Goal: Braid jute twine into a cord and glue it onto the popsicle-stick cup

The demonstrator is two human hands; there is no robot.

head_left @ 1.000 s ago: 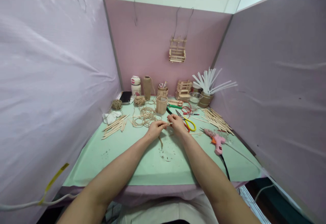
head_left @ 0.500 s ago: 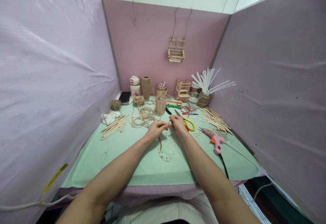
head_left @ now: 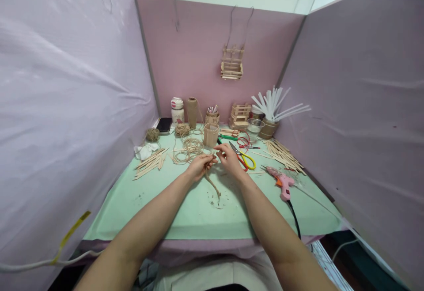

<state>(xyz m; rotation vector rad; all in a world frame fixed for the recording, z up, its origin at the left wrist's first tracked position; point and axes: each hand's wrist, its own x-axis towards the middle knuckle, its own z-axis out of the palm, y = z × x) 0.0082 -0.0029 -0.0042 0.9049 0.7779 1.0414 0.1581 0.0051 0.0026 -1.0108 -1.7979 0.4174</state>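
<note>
While the left hand [head_left: 198, 167] pinches a thin tan twine cord [head_left: 212, 184], the cord's tail hangs below that hand over the pale green table covering [head_left: 205, 220]. The right hand [head_left: 228, 157] has fingers bent narrowly beside the left fingertips; whether it grips a strand cannot be told. Red-and-yellow-handled metal scissors [head_left: 241, 153] lie just beside the right hand.
</note>
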